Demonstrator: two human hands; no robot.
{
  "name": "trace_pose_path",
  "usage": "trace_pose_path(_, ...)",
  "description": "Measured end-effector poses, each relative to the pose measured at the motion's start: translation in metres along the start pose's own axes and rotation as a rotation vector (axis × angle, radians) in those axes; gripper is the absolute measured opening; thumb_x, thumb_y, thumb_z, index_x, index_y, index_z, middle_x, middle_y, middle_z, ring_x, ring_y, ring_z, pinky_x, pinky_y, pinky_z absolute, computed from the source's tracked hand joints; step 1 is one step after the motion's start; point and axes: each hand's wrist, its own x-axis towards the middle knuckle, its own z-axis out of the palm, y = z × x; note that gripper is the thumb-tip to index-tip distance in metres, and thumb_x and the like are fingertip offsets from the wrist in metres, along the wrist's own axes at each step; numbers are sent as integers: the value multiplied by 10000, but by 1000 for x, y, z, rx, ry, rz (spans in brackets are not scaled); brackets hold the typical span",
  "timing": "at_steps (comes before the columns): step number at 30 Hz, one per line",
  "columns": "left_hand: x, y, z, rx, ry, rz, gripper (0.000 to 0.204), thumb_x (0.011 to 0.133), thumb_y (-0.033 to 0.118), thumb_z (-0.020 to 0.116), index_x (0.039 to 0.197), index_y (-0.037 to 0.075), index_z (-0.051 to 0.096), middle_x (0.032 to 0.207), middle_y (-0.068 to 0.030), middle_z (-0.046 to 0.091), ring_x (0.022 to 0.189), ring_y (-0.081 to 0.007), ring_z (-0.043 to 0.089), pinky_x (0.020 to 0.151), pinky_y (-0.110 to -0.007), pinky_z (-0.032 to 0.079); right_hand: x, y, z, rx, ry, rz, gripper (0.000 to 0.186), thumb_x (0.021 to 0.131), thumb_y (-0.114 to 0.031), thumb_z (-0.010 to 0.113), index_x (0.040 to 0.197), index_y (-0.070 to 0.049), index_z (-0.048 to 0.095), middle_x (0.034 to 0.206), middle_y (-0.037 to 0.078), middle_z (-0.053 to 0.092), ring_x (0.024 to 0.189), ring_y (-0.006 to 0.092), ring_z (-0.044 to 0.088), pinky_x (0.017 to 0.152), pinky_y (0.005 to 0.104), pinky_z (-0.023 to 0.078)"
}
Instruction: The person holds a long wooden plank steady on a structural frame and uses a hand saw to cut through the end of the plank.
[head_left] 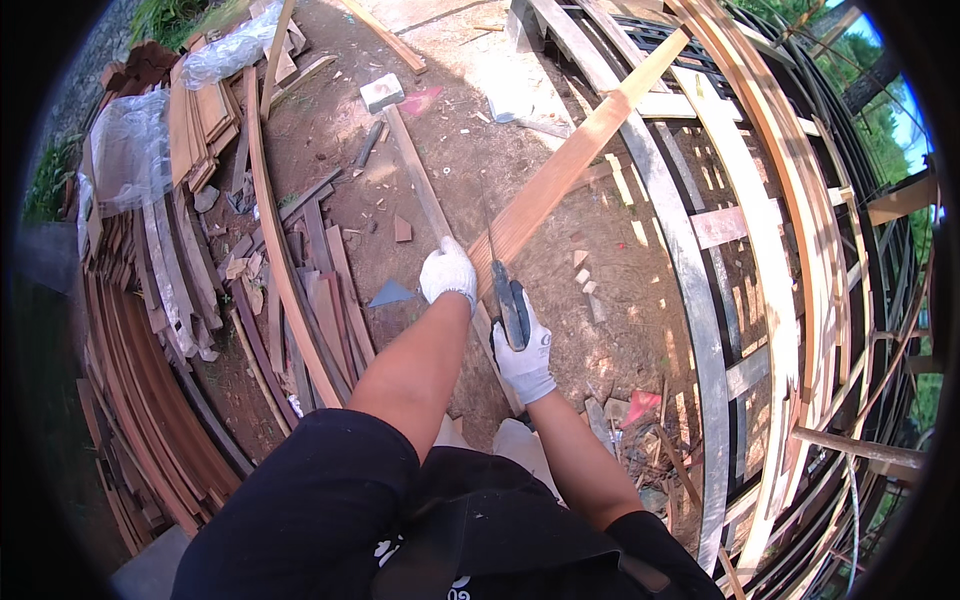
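Note:
A light brown wooden plank (pixel 580 160) slants from the frame at the upper right down to my hands. My left hand (pixel 448 272), in a white glove, is closed at its near end, fingers partly hidden. Under that end runs a narrow board (pixel 417 172), roughly lengthwise before me. My right hand (pixel 526 352), gloved in white with dark patches, grips the dark handle of a handsaw (pixel 511 300). The thin saw blade points away from me and lies across the plank close to its near end, just right of my left hand.
Stacks of brown boards (pixel 150 370) and clear plastic sheeting (pixel 130 150) line the left. A wooden frame with long planks (pixel 700 270) stands at the right. A pale block (pixel 381 92), offcuts (pixel 402 229) and a blue-grey triangular scrap (pixel 391 293) lie on the dirt ground.

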Motion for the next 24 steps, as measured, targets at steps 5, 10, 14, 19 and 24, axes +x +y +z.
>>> trace_pose_path(5,3,5,7,-21,-83,3,606,1005,491,410,1128,-7,734,1176,-266,699,1140,-435,653,999,-488,482,3,-16,-5,117,31,161,635,847,-44,673,1454,15,495,1393,219,610,1263,323,627,1051,399,494)
trace_pose_path(10,9,-4,10,-36,-130,-4,625,1004,494,379,1118,-6,735,1175,-275,694,1140,-451,645,1002,-493,482,-53,-47,-28,41,85,161,639,848,-77,681,1445,46,490,1283,267,658,1180,352,675,967,391,538)
trace_pose_path(14,4,2,-10,-100,-143,-22,610,1025,456,339,1082,1,740,1127,-266,710,1099,-436,668,999,-498,490,-185,-92,-74,152,134,285,658,790,-119,656,1389,117,522,1293,273,651,1221,356,646,1074,431,469)
trace_pose_path(19,14,-4,-1,-7,-150,32,608,1012,454,342,1085,-3,737,1149,-271,699,1114,-441,657,1000,-495,487,-92,-86,-41,2,118,302,602,830,-46,654,1411,51,533,1318,238,657,1241,301,648,1045,375,494)
trace_pose_path(24,1,3,7,-33,-195,51,611,999,461,357,1087,-13,733,1164,-279,691,1133,-454,643,1005,-499,480,57,-27,1,58,125,280,477,857,-112,697,1295,52,607,1149,221,724,1093,292,712,945,365,538)
